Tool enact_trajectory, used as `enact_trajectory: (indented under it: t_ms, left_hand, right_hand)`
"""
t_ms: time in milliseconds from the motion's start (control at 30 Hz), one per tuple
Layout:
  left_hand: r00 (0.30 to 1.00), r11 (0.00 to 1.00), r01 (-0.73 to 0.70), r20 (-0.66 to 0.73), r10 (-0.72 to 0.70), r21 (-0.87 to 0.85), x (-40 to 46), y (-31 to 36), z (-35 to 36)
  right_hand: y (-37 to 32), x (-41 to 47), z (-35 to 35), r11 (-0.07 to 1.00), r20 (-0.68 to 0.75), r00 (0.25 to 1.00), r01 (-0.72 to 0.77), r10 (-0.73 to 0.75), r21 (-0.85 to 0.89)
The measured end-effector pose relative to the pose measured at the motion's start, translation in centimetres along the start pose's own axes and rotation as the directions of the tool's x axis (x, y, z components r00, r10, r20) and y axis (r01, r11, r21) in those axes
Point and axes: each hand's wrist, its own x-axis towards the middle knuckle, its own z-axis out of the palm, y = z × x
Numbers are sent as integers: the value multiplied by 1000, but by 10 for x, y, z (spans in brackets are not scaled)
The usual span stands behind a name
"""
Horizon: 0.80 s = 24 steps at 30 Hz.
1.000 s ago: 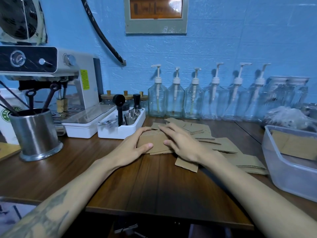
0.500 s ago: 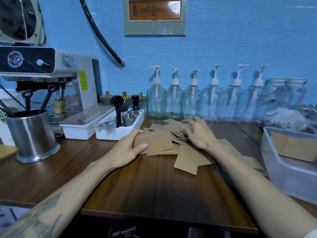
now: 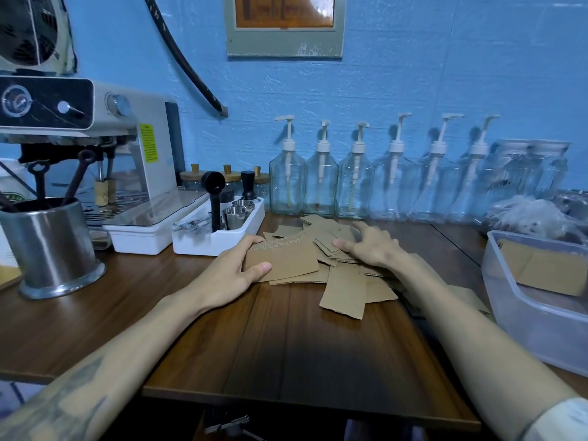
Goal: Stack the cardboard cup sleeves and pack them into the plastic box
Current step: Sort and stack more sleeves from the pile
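Gripping a small, squared-up stack of flat brown corrugated cardboard cup sleeves, the left hand clamps it with thumb on top and fingers curled round the far edge, probably to keep the edges lined up as more are added. The right hand lies spread, palm down, on the loose heap of brown sleeves fanned out just beside the stack, fingers flat as if to drag some over; it grasps nothing. The two hands are apart. Well to the right of the right hand stands the translucent rectangular plastic box, with a few brown sleeves already lying in it. Most sleeves remain on the dark wooden counter.
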Motion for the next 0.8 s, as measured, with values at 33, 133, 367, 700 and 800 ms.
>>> enact_trajectory:
  t_ms: [33, 133, 367, 700, 800]
  left_hand:
    - [1000, 1000, -1, 1, 1, 4, 0, 0, 0]
    - [1000, 1000, -3, 0, 3, 13, 0, 1, 0]
    - [1000, 1000, -2, 11, 2, -3, 2, -4, 2]
    - [999, 999, 47, 20, -47, -6, 1, -3, 2]
    - [997, 997, 53, 57, -50, -63, -1, 0, 1]
  right_hand:
    - [0, -1, 0, 1000, -20, 1000, -12, 12, 5]
    - [-1, -4, -2, 1000, -141, 990, -6, 10, 28]
    - [-2, -10, -25, 826, -291, 957, 167, -4, 539]
    - [-42, -58, -35, 437, -267, 930, 355, -252, 826]
    - [-47, -62, -17, 563, -185, 919, 362, -348, 743]
